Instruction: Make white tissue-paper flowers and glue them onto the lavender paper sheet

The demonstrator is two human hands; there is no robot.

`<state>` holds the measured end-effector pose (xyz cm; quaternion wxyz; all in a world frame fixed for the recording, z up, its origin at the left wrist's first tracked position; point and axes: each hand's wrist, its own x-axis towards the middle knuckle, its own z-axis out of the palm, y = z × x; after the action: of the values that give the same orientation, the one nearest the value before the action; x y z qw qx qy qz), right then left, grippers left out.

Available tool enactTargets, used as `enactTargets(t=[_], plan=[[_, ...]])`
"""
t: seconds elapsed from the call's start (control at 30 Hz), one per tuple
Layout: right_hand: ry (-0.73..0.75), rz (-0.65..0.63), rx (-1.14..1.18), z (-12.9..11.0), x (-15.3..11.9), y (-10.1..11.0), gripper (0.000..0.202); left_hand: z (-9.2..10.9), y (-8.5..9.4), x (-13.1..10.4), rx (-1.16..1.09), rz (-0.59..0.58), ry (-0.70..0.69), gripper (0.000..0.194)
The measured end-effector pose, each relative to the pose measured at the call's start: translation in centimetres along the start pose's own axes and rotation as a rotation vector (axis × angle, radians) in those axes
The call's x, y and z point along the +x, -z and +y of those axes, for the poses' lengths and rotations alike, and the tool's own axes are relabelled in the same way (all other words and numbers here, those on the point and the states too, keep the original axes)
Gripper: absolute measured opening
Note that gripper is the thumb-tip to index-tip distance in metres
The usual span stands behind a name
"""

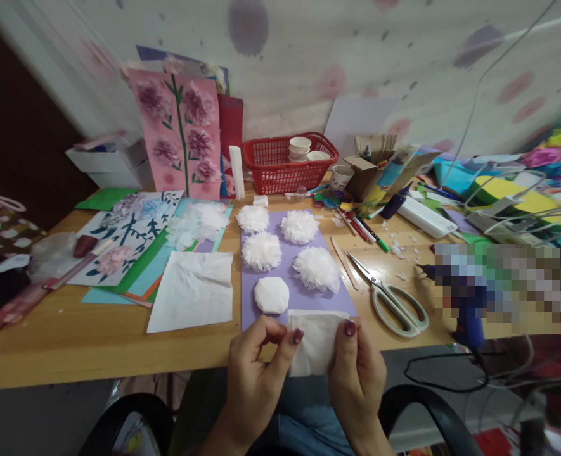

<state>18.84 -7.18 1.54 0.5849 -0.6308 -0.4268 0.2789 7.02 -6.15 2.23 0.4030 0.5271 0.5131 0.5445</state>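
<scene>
One white paper (314, 347) — between hands (261, 364) (357, 373)

The bare left hand (256, 364) and bare right hand (360, 373) face each other, dark-red-nailed thumbs (348, 348) uppermost, pinching against curled fingers (265, 324).

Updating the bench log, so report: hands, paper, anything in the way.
Left hand and right hand both pinching white paper. Small white piece just beyond left hand. Scissors off to the right, touching neither hand. Nothing seen blocking.
</scene>
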Motion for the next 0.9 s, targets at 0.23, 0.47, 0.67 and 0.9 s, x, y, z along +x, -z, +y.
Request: enactTargets(t=[0.23, 0.47, 0.67, 0.9], plan=[[0.200, 0.006, -0.118, 0.7, 0.9, 0.5, 0.042, 0.0, -0.3, 0.5, -0.171, -0.062, 0.174, 0.037], [0.321, 0.007, -0.140, 0.5, 2.1, 0.8, 0.028, 0.5, -0.4, 1.0, -0.220, -0.197, 0.271, 0.033], [0.033, -0.123, 0.140, 0.3, 2.7, 1.4, 0.040, -0.1, -0.7, 1.6, -0.309, -0.064, 0.284, 0.029], [0.147, -0.595, 0.060, 1.2, 1.5, 0.8, 0.042, 0.3, -2.1, 2.8, -0.498, 0.046, 0.285, 0.031]])
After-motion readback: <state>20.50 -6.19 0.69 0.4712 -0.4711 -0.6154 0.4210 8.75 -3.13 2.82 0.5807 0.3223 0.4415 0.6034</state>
